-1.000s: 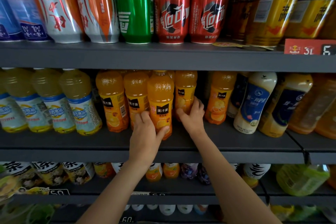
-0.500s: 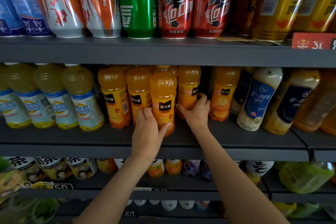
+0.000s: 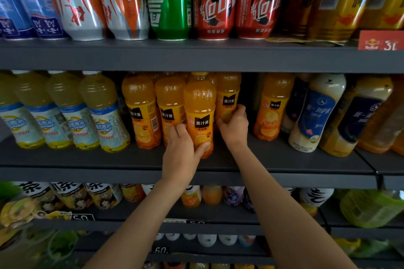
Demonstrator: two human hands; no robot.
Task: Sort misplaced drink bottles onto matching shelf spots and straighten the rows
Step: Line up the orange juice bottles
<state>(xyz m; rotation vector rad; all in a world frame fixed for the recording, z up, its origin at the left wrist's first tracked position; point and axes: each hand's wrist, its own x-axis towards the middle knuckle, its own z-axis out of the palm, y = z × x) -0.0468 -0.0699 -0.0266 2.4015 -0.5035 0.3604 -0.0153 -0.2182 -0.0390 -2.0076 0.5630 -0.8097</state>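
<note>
- Dark grey middle shelf [image 3: 284, 159] running under both hands, loaded with bottles along its whole width.
- Row of tall cans on the shelf above the hands: red cans [image 3: 215, 2], a green can [image 3: 168, 0], gold cans [image 3: 341, 0] up and to the right.
- Pale yellow bottles with blue-and-white labels [image 3: 102, 113] standing well left of the left hand.
- White and amber bottles with dark blue labels [image 3: 314, 111] leaning well right of the right hand.
- Front orange juice bottle [image 3: 200, 107], upright, nearer the shelf edge than its neighbours, gripped low down by the left hand [image 3: 180, 155]: thumb curled round its right side, fingers wrapped round its left.
- Second orange juice bottle [image 3: 227, 96] just behind and to the right, held at its lower half by the right hand [image 3: 234, 125], fingers curled round the far side.
- Two more orange juice bottles [image 3: 140, 107] just left of the left hand, touching one another.
- Lone orange juice bottle [image 3: 273, 105] right of the right hand, apart from it across a dark gap.
</note>
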